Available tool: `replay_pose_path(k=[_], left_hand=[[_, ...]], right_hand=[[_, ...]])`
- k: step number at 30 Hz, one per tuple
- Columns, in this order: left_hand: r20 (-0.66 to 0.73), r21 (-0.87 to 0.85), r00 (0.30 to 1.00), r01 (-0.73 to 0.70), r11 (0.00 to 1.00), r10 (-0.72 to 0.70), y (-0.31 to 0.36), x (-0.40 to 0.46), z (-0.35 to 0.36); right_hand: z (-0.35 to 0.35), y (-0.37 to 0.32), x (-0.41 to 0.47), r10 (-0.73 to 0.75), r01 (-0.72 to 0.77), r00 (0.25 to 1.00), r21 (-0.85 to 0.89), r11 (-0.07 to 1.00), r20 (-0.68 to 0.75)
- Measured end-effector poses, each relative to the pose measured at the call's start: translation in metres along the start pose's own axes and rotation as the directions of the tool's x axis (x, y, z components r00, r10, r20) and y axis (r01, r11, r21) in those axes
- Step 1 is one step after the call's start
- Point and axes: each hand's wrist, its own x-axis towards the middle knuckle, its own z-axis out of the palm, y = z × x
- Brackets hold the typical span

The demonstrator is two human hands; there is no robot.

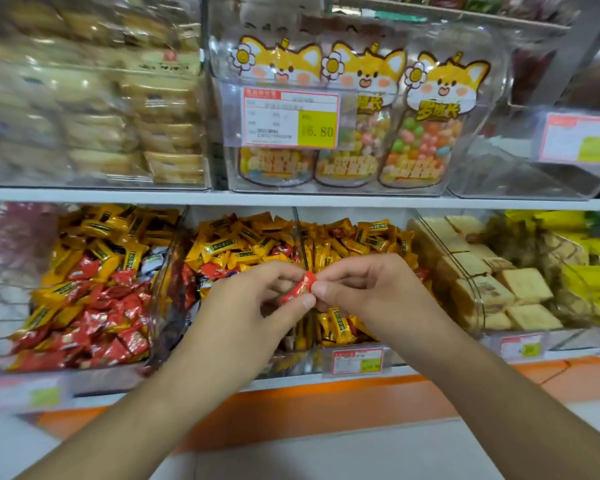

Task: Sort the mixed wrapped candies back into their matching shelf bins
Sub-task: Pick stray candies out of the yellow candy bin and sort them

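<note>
Head view: both hands met at frame centre over the lower shelf (291, 382). Left hand (253, 306) and right hand (368, 289) each had their grip clamped on one red candy (300, 287), pinched between thumbs and fingertips, above the middle bin (243, 258) of mostly yellow candies. Left bin (94, 282) at 9 o'clock held mixed red and yellow wrappers. Biscuit bin (492, 289) at 3 o'clock. Price tag (290, 117) at 12 o'clock.

Bare forearms, seemingly no sleeves

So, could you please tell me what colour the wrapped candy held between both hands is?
Red; the wrapped candy shows best in the head view.
</note>
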Motion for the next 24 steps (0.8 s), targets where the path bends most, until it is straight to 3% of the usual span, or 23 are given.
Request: replay_pose_path(k=[4,7,10,13,18,24], left_hand=[[-0.169,0.2,0.982,0.122,0.972,-0.089,-0.015,-0.003,-0.043],[-0.356,0.357,0.925,0.266,0.895,-0.132,-0.028,-0.006,-0.095],[-0.413,0.451,0.882,0.416,0.79,-0.229,-0.046,-0.012,-0.129],[-0.343,0.51,0.917,0.365,0.779,-0.206,-0.054,-0.012,-0.128],[-0.094,0.487,0.995,0.033,0.873,0.015,-0.038,-0.004,-0.086],[0.28,0.407,0.955,-0.215,0.888,0.103,-0.021,-0.001,-0.016]], right_hand=[[0.012,-0.005,0.007,0.029,-0.031,0.999,-0.046,0.998,-0.042],[0.019,-0.005,0.013,0.072,-0.077,0.996,-0.103,0.992,-0.055],[0.02,-0.003,0.016,0.091,-0.1,0.993,-0.128,0.987,-0.079],[0.011,0.0,0.019,0.07,-0.094,0.988,-0.169,0.981,-0.14],[-0.018,0.019,0.023,0.013,-0.092,0.981,-0.411,0.907,-0.191],[-0.03,0.047,0.017,0.102,-0.085,0.995,-0.611,0.787,-0.007]])
